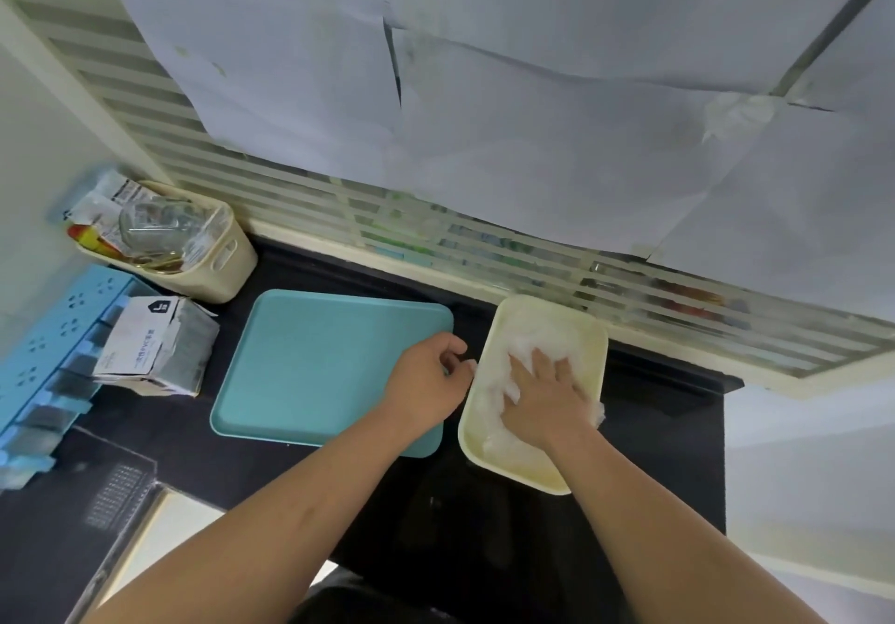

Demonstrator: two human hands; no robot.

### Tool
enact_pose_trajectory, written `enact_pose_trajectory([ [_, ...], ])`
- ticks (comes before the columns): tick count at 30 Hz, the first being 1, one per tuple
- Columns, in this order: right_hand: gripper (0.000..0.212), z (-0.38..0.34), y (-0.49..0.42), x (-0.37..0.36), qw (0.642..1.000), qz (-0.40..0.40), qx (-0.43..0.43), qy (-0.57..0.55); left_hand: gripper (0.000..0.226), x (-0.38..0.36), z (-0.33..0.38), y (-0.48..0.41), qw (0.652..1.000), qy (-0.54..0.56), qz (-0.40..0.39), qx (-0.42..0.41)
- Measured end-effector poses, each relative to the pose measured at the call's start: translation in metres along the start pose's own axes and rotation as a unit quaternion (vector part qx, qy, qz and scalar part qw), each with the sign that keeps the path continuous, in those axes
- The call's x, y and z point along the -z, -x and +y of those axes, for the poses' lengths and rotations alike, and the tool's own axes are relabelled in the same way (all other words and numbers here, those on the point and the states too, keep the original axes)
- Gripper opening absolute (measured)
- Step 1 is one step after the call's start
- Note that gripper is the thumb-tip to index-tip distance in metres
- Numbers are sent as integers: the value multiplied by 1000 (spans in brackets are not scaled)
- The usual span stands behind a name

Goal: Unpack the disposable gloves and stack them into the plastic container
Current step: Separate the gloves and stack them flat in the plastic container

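Gloves point(542, 347) lie under my right hand point(542, 400), fingers spread and pressing flat, inside the cream container point(520, 476). My left hand point(426, 376) curls at its left rim; whether it pinches anything, I cannot tell. Left of these fingers spreads the teal tray point(315, 362).

Surface point(508, 526): black, plain.
Tray point(319, 362): teal, solid, no pattern.
Container point(513, 471): cream, pale yellow tint.
Gloves point(537, 338): translucent white, cloudy.
Basket point(227, 275): cream, plain; contents mixed clear, white, red, yellow.
Box point(140, 342): white top, grey sides, small dark print and one dark logo mark.
Rack point(29, 376): light blue, clusters of small dots in rows.
Slats point(145, 105): white and grey horizontal stripes.
Paper point(532, 91): white sheets, faint grey creases.
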State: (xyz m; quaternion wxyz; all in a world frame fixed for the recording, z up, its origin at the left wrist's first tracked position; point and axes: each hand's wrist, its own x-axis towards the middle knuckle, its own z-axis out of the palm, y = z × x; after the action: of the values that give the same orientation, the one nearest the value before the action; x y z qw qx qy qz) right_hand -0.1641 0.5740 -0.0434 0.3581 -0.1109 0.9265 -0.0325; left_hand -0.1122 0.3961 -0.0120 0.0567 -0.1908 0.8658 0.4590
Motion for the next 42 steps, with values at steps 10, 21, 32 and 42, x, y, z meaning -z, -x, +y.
enact_pose_trajectory([
  [10, 69, -4, -10, -17, 995, 9, -7, -101, 35, -24, 20, 2, 969, -137, -129, -162],
  [21, 50, 14, 82, 11, 975, 146, -2, -166, 37, -67, 40, -16, 916, -286, -279, -24],
  [32, 29, -4, 89, 4, 998, 66, -16, -10, 61, -46, 46, 3, 942, -206, -263, -33],
  [42, 38, -32, 104, 18, 996, 58, -64, -16, 46, 22, 34, 15, 982, -94, -156, -56],
])
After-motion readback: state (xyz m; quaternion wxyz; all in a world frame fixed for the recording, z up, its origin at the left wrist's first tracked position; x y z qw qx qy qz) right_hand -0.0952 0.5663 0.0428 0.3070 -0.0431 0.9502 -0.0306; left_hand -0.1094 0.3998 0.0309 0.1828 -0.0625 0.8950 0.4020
